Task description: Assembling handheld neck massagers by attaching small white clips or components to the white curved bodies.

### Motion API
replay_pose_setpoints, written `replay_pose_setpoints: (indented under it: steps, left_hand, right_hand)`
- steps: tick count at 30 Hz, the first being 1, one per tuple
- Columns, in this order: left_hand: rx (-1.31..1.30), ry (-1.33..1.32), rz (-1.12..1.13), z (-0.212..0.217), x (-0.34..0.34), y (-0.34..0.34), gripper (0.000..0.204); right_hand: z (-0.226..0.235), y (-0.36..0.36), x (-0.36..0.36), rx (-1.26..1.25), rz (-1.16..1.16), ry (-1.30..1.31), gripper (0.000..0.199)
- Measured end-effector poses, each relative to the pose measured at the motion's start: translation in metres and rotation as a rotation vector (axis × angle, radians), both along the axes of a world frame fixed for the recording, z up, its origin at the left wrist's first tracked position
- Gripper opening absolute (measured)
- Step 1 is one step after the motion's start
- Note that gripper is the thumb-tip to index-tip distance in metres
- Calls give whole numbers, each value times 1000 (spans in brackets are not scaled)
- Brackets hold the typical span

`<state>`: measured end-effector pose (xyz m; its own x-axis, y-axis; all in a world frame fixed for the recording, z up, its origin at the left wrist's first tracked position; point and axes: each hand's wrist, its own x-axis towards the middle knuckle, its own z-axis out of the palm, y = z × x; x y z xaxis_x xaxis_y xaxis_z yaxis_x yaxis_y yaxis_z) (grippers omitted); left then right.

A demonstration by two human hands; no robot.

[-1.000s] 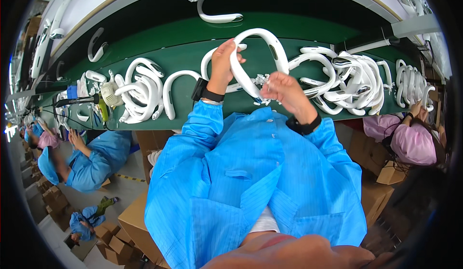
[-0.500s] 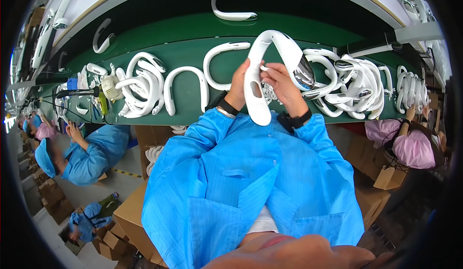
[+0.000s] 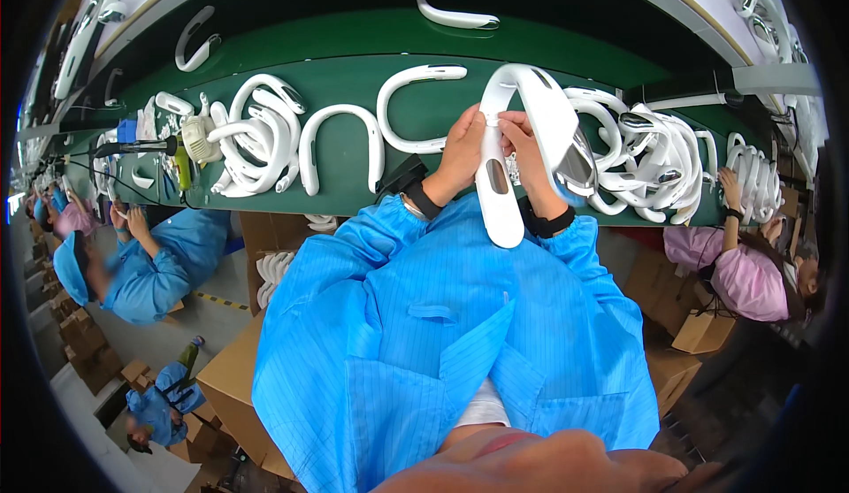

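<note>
Hands (image 3: 529, 159) partly hidden by white band (image 3: 541, 108), tiny pieces (image 3: 512, 171) indistinct

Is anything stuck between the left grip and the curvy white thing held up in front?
Nothing visible: the left grip is directly on the curvy white thing, and the right grip appears to touch it too.

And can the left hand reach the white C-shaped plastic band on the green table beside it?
Probably yes: the C-shaped band lies nearby and nothing seems to block the left hand. But that hand holds a white U-shaped plastic band, so it may need to let go.
</note>
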<state>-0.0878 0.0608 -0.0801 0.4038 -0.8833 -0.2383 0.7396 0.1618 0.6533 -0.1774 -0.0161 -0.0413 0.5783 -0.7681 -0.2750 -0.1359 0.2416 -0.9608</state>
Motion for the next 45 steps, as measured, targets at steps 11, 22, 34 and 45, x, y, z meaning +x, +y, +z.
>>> replay_pose_setpoints:
  steps: [11,22,34,45]
  left_hand:
    - [-121,-129,-2,7,2,4,32]
    - [10,-724,129,29,11,5,29]
    - [115,-448,47,10,13,-23,20]
    - [-25,-54,-180,14,-13,-61,23]
  right_hand:
    - [19,22,-10,-174,-174,65,24]
    - [60,15,6,-329,52,228,24]
    - [0,-10,-8,-315,-10,103,29]
    - [8,-32,-44,174,-83,-102,45]
